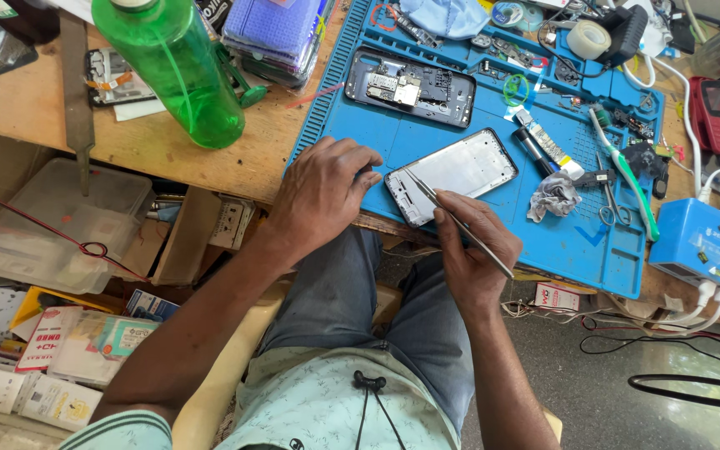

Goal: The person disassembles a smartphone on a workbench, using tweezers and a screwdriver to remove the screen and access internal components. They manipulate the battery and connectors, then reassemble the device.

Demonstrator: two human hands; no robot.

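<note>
Tweezers [460,223] sit pinched in the right hand [472,254], tips on the white phone frame [452,175]; left hand [322,196] presses loosely curled fingers beside it on the blue mat [460,125].

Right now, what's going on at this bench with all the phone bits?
A person sits at a cluttered wooden workbench, working on a blue repair mat. The left hand steadies a silver phone frame lying flat on the mat, while the right hand holds thin metal tweezers with the tip on the frame's near end. An opened phone with its circuit board showing lies farther back. A green bottle, scissors and a toothbrush lie around.
</note>
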